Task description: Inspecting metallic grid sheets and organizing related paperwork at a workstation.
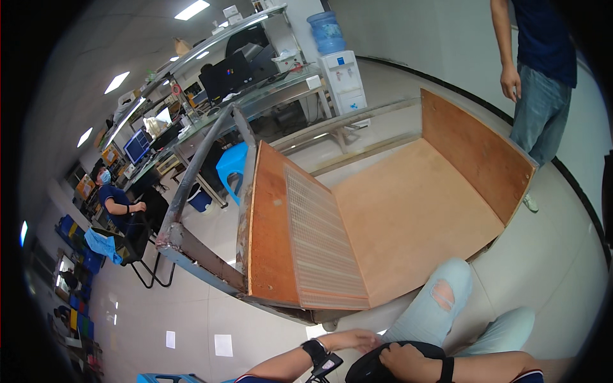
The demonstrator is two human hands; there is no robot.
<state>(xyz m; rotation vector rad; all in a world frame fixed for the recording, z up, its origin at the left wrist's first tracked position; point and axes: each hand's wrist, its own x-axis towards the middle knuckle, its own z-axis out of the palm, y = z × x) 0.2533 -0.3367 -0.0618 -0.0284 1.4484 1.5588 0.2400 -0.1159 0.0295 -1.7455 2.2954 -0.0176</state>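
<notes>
I am seated, with a rounded black bag-like thing on my lap, its kind not clear. My right hand lies on top of it, fingers curled over its upper edge. Just left of it, my left hand hangs loosely over my thigh with fingers stretched out, holding nothing that I can see. A black band with a small device sits on my left wrist. Ahead of my knees stands a wooden-panelled cart on a grey metal frame, with a mesh-patterned sheet on its left panel.
A person in jeans stands beyond the cart's right side. Another person sits at the far left. Behind the cart are a desk with monitors, a blue stool and a water dispenser. Two white sheets lie on the floor.
</notes>
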